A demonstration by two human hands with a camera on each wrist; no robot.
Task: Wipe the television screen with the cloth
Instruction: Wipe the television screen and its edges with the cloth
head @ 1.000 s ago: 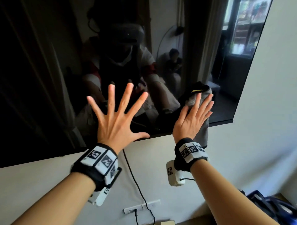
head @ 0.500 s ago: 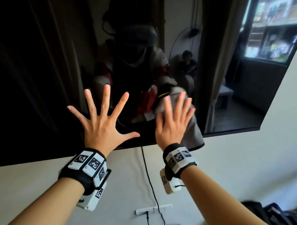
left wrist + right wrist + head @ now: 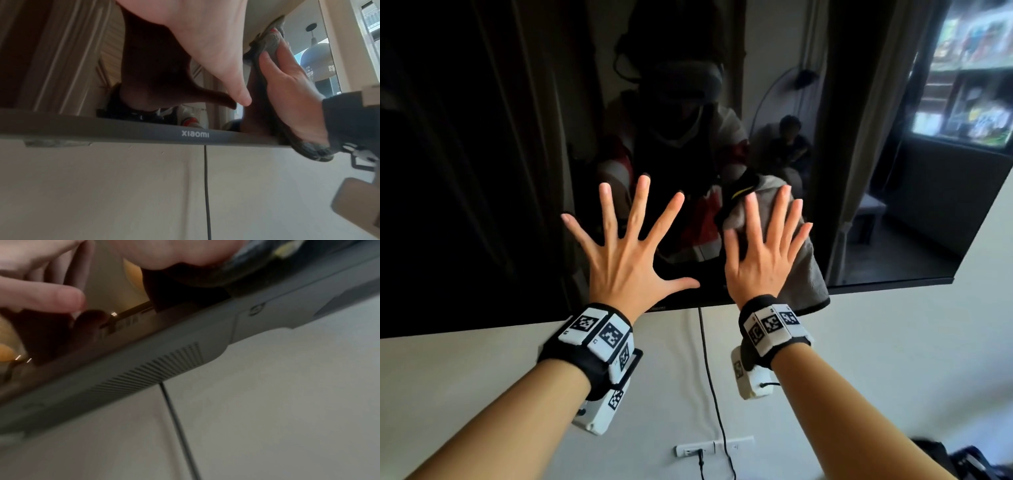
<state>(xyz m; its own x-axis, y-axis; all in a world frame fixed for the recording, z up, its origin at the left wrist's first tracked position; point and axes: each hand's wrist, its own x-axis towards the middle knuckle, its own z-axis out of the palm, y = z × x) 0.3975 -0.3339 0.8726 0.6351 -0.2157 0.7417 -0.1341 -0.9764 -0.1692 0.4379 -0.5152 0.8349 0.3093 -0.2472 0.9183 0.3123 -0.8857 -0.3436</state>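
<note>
1. My left hand (image 3: 631,255) is bare, fingers splayed flat on the television screen (image 3: 482,171); it'll probably leave fresh prints.
2. My right hand (image 3: 763,253) presses the grey cloth (image 3: 808,274) flat-fingered near the bottom edge; nothing's pinching it, so it could slip off.
3. Left wrist view shows the cloth sandwiched against the glass; head view doesn't.

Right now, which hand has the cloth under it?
The right hand: its flat fingers press the grey cloth against the screen. The left hand is spread bare on the glass beside it.
</note>
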